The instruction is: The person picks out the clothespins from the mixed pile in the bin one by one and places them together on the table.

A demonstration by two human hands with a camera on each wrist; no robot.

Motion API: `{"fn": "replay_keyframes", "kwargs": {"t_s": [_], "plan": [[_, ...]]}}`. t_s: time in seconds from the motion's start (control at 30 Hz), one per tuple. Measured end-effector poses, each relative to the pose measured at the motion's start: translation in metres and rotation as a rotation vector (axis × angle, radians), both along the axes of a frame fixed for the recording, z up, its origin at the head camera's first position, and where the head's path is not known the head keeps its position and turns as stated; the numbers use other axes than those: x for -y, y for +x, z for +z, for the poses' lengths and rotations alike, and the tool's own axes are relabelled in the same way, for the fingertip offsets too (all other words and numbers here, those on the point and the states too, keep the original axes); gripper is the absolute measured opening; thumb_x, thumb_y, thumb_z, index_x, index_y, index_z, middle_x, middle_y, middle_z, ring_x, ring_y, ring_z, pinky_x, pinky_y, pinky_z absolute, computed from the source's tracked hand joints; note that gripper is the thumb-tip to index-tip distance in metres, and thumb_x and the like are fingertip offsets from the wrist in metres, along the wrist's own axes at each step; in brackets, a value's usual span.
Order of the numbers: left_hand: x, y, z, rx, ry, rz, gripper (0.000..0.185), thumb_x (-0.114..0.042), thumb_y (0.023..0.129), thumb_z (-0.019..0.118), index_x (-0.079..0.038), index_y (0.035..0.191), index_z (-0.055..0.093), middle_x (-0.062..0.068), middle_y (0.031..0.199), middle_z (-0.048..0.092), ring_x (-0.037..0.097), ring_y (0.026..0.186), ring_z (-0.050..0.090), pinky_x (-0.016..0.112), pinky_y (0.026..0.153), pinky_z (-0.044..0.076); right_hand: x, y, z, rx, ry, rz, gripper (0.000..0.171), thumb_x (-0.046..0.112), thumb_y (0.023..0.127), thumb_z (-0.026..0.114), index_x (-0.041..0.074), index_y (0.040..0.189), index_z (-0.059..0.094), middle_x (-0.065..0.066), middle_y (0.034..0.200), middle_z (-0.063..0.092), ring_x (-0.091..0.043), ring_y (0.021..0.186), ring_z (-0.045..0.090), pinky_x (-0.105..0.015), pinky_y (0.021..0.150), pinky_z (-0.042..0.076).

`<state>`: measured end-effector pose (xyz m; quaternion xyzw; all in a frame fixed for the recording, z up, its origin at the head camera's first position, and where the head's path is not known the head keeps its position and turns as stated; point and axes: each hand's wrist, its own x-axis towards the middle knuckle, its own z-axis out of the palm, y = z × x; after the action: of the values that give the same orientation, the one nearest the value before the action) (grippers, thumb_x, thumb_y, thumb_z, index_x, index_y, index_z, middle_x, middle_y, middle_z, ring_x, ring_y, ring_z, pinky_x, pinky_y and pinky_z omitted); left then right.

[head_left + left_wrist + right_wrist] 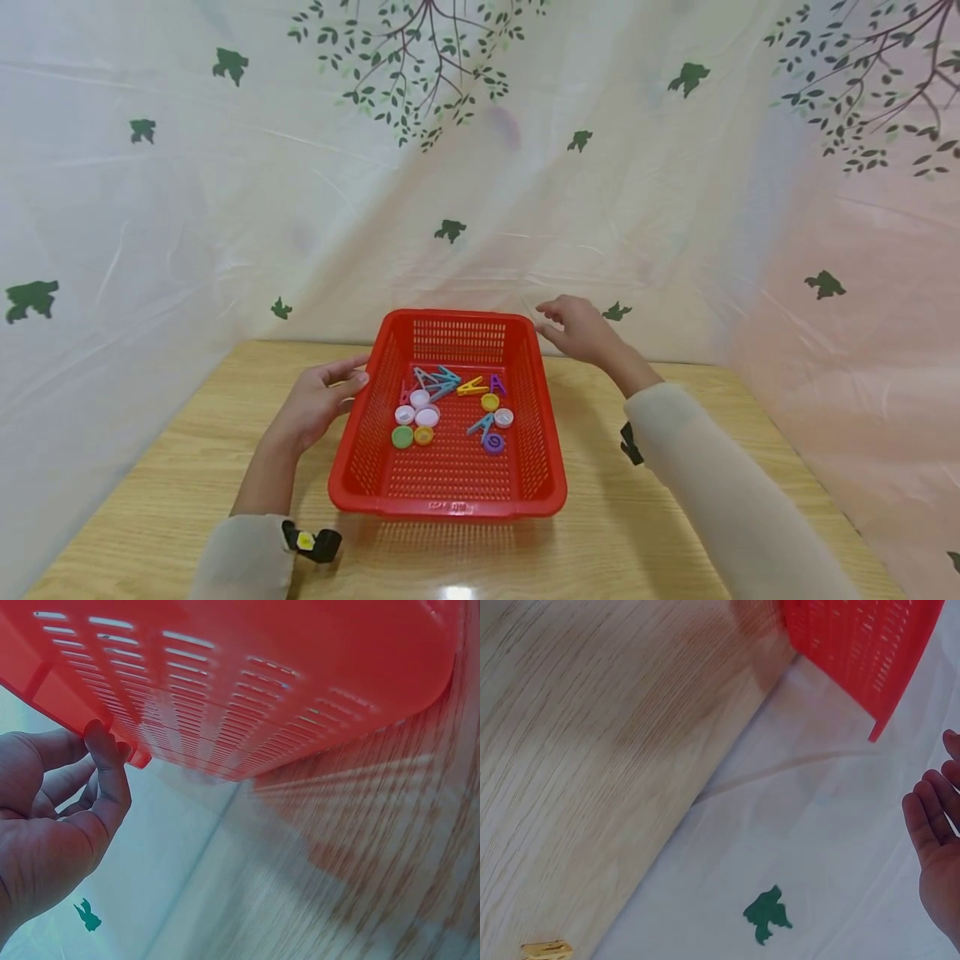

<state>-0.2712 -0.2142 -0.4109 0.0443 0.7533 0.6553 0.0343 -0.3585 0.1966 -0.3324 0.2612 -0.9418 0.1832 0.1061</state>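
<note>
A red plastic basket [450, 506] with slotted walls holds several small clothespins, such as a yellow one [472, 386] and a purple one [498, 383]. Bottle caps lie in it too, among them a green cap [402, 437] and a purple cap [493, 443]. At the basket's left rim, my left hand [318, 402] pinches the edge with thumb and fingertips, as the left wrist view shows. My right hand [581, 327] hovers beside the far right corner, apart from the rim, its fingers loosely bent with nothing in them. In the right wrist view those fingers [928, 812] show relaxed.
The basket is over a wooden table [187, 467]. A pale sheet with printed leaves [450, 231] hangs behind the table and along both sides. A small yellow object [546, 950] lies on the table near its edge in the right wrist view.
</note>
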Motion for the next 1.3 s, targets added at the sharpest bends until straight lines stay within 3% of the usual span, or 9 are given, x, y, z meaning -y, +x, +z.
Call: {"fn": "replay_keyframes", "kwargs": {"t_s": [0.23, 0.43, 0.83, 1.3], "plan": [[0.0, 0.001, 0.001, 0.007, -0.013, 0.011, 0.055, -0.03, 0.101, 0.066, -0.014, 0.152, 0.052, 0.017, 0.134, 0.059, 0.03, 0.115, 0.065, 0.043, 0.097, 0.056, 0.021, -0.005, -0.006, 0.012, 0.051, 0.056, 0.036, 0.019, 0.099, 0.068, -0.003, 0.128, 0.068, -0.019, 0.118, 0.07, -0.036, 0.107, 0.066, -0.05, 0.095, 0.056], [0.001, 0.0, 0.0, 0.006, -0.007, 0.005, 0.055, -0.029, 0.101, 0.066, -0.013, 0.151, 0.052, 0.018, 0.133, 0.06, 0.031, 0.115, 0.065, 0.043, 0.097, 0.056, 0.036, -0.005, -0.013, 0.066, 0.096, 0.058, 0.042, 0.021, 0.098, 0.071, -0.001, 0.133, 0.065, -0.019, 0.124, 0.069, -0.033, 0.109, 0.064, -0.048, 0.099, 0.055], [0.001, 0.0, 0.0, 0.003, 0.004, 0.001, 0.053, -0.028, 0.101, 0.066, -0.013, 0.151, 0.053, 0.018, 0.134, 0.06, 0.033, 0.115, 0.065, 0.043, 0.097, 0.056, 0.06, -0.006, -0.021, 0.04, 0.197, 0.164, 0.04, 0.017, 0.097, 0.072, 0.0, 0.132, 0.065, -0.015, 0.129, 0.068, -0.031, 0.12, 0.063, -0.048, 0.106, 0.05], [0.001, 0.003, 0.002, 0.015, -0.003, 0.01, 0.053, -0.028, 0.101, 0.067, -0.014, 0.15, 0.053, 0.018, 0.134, 0.06, 0.032, 0.114, 0.066, 0.043, 0.097, 0.056, 0.078, 0.0, -0.025, 0.087, 0.306, 0.188, 0.045, 0.026, 0.096, 0.074, 0.009, 0.136, 0.065, -0.009, 0.134, 0.065, -0.027, 0.124, 0.06, -0.046, 0.105, 0.051]]}}
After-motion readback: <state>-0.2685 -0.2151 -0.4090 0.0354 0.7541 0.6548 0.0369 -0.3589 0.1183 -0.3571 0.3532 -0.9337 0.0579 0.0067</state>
